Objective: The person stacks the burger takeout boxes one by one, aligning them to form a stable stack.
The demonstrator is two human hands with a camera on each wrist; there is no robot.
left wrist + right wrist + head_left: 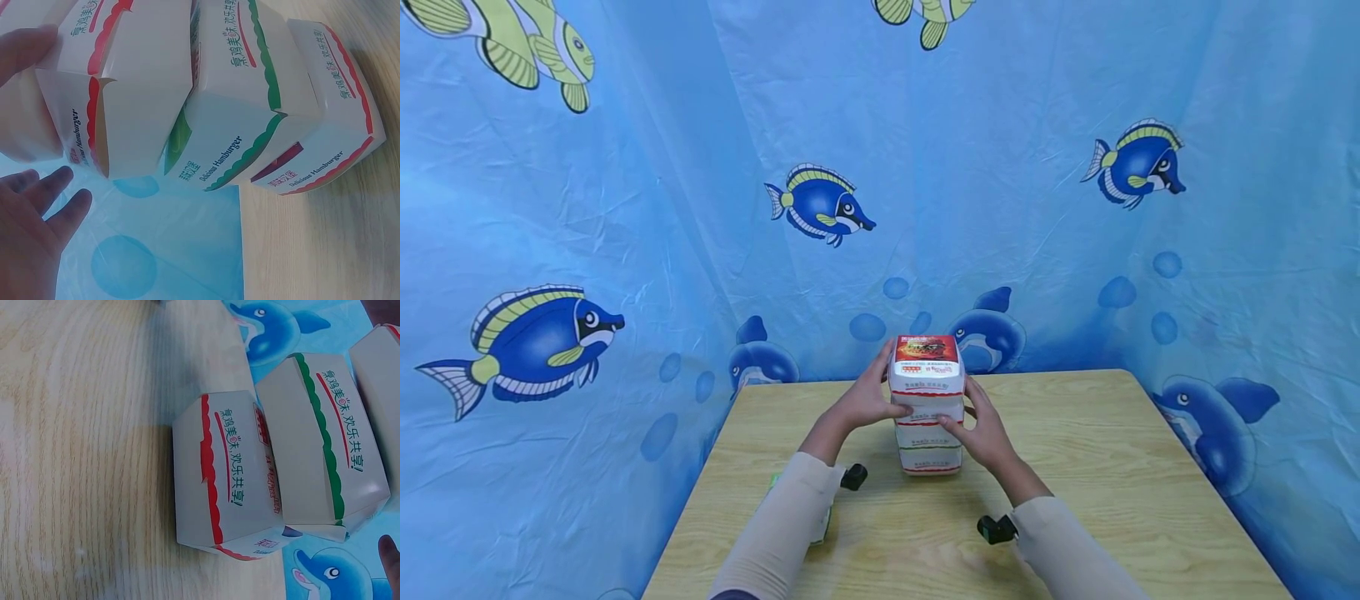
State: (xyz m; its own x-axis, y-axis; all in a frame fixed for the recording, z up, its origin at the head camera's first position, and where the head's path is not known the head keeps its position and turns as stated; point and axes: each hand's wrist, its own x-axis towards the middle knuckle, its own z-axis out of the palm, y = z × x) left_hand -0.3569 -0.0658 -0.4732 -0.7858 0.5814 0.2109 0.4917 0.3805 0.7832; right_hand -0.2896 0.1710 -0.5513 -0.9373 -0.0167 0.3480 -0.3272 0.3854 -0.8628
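Several white paper hamburger boxes stand in one stack on the table in the head view. The top box (927,364) has a red lid with a burger picture. Under it come another red-trimmed box (147,94), a green-trimmed box (300,444) and a red-trimmed bottom box (234,469). My left hand (863,406) grips the upper boxes from the left, thumb on the front and fingers along the side. From the right, my right hand (987,429) holds the second box, its thumb on the front. Only a fingertip of it shows in the right wrist view.
Another box with green on it (822,529) lies on the wooden table (1075,467), mostly hidden beneath my left forearm. A blue curtain (1000,208) printed with fish and dolphins hangs behind the table and on both sides.
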